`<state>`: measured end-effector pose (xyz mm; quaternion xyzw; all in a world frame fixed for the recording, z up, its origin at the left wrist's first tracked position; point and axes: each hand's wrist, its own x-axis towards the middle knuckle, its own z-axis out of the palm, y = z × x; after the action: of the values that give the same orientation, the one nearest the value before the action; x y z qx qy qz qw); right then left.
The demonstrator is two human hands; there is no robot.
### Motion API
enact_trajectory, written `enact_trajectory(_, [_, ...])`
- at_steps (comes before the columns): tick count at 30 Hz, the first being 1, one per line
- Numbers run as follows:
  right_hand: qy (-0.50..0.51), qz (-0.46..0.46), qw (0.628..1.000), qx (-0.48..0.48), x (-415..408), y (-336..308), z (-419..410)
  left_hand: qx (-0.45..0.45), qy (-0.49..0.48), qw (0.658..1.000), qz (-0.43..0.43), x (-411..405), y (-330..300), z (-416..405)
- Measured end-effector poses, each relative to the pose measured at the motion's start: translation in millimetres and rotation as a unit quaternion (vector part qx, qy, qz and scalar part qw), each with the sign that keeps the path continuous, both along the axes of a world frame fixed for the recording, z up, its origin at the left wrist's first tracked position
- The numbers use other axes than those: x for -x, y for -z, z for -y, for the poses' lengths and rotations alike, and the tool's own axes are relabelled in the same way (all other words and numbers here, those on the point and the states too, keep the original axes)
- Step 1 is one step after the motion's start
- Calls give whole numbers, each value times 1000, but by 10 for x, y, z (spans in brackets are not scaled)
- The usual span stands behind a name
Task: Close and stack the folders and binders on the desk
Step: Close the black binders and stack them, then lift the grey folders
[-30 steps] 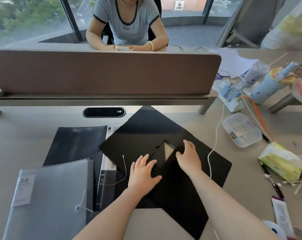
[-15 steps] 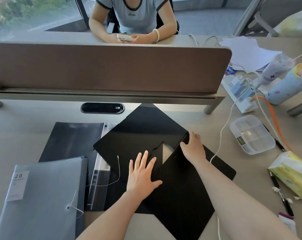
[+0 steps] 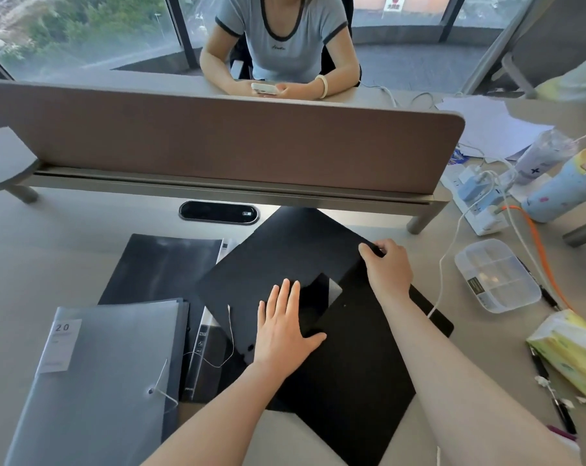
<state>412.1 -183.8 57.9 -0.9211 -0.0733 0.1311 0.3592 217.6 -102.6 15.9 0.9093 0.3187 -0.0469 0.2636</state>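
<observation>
The step in hand looks like closing the black folder [image 3: 285, 260], which lies open and skewed on the counter [image 3: 66, 237], its two covers spread in a diamond. The left hand [image 3: 286, 331] lies flat on the folder's near-left cover, fingers straight and spread, pressing it down. The right hand [image 3: 387, 267] curls its fingers round the folder's far-right edge, near the fold, and appears to be starting to lift it. An inner pocket flap shows between the two hands.

The next move probably calls for swinging one cover over onto the other while the flat hand moves clear, then squaring the closed folder and setting it on the pile to its left. The loose white string at the folder's left edge may need tucking in so it does not catch.

Four folders or binders can be counted. Besides the black folder, there is a grey translucent folder [image 3: 93, 381] with a "20" label, lying closed to the near left of it; a dark folder [image 3: 160, 264] lying partly beneath that grey one, just left of the black folder; and a binder with a printed spine [image 3: 201, 358] wedged between them, mostly covered. None is yet stacked neatly. One clear compartment box [image 3: 496, 280] sits to the right of the black folder, near but apart from it.
</observation>
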Motion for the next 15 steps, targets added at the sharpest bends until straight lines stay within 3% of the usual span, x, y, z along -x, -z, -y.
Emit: enact_trajectory(15, [59, 100, 962, -247, 767, -1080, -337, 43, -37, 990, 129, 340, -1053, -116])
